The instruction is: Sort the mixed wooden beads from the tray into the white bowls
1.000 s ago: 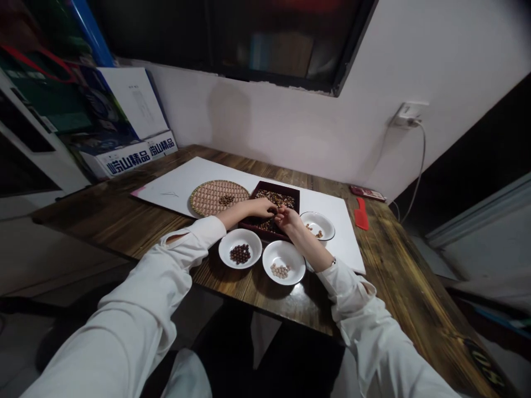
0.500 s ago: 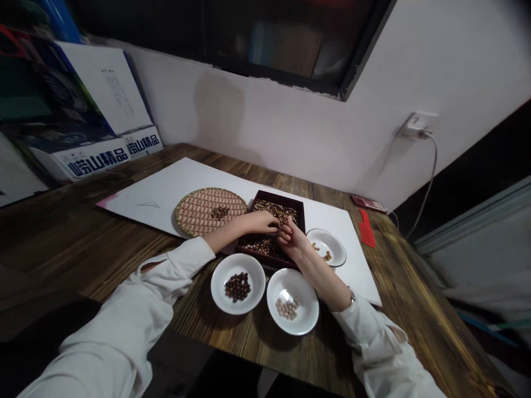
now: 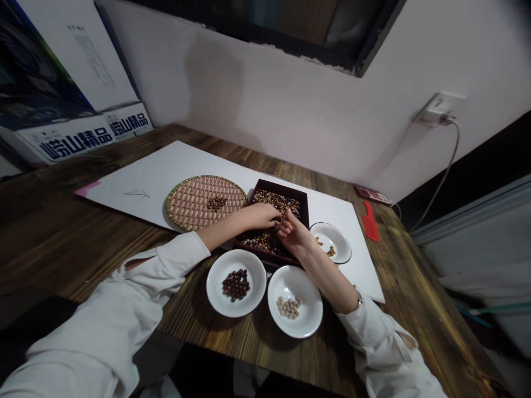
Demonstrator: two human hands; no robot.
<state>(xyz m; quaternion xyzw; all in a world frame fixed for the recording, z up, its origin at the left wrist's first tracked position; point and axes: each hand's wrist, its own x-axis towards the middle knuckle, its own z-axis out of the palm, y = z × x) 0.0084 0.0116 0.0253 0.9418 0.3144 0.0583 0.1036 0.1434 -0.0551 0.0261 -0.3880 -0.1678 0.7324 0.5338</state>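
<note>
As the view is shifting closer over the white board (image 3: 141, 182), the woven tray (image 3: 186, 202) is lying at its left, its small cluster of brown beads (image 3: 216, 204) showing no clear change. Nearer the person, the left bowl (image 3: 213, 276) is holding dark beads (image 3: 236, 285), seemingly the same pile as a moment ago. The left hand (image 3: 265, 215) is reaching across the dark red box (image 3: 305, 207), its fingers now pointing further down towards the mixed beads (image 3: 276, 203); whether it is gripping one, I cannot tell. Facing it closely, the right hand (image 3: 295, 232) is hovering over the box with thumb raised and fingers curled, any bead in it being hidden. Below, the middle bowl (image 3: 309, 323) is holding pale beads (image 3: 289, 307), while the right bowl (image 3: 342, 246) is holding a few orange-brown ones. So the handling is apparently continuing at the box, with no bowl visibly gaining beads. Farther right, a red tool (image 3: 370, 222) is lying untouched.
</note>
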